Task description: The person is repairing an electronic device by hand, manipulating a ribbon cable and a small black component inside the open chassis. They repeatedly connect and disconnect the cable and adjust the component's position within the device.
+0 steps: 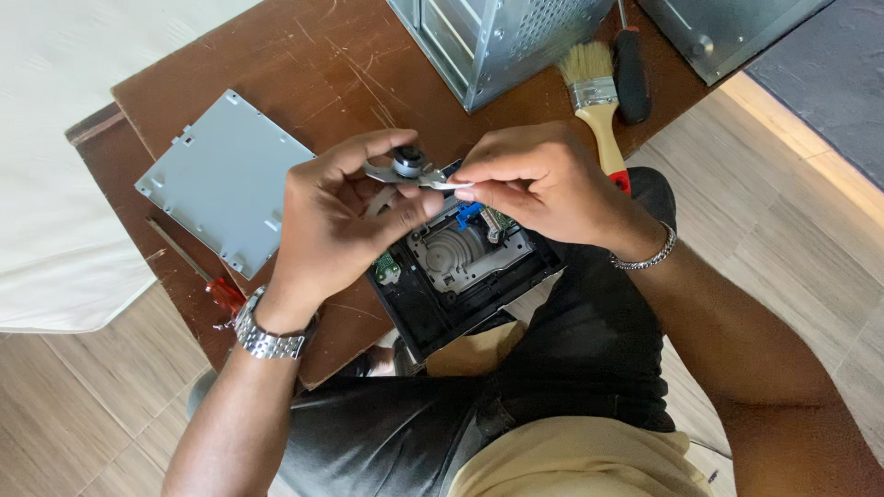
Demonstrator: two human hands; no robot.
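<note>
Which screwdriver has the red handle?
The red-handled screwdriver lies left of the left hand, beside the grey metal plate. The other screwdriver, by the paintbrush, has a black handle.

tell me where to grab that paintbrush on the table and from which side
Grip the paintbrush by its pale wooden handle, just below the metal ferrule, coming from above. It lies flat, bristles pointing away; the right hand covers the handle's lower end, and a black screwdriver crowds its right side.

A small flat metal bracket with a round black knob sits level, above an opened black drive.
</note>
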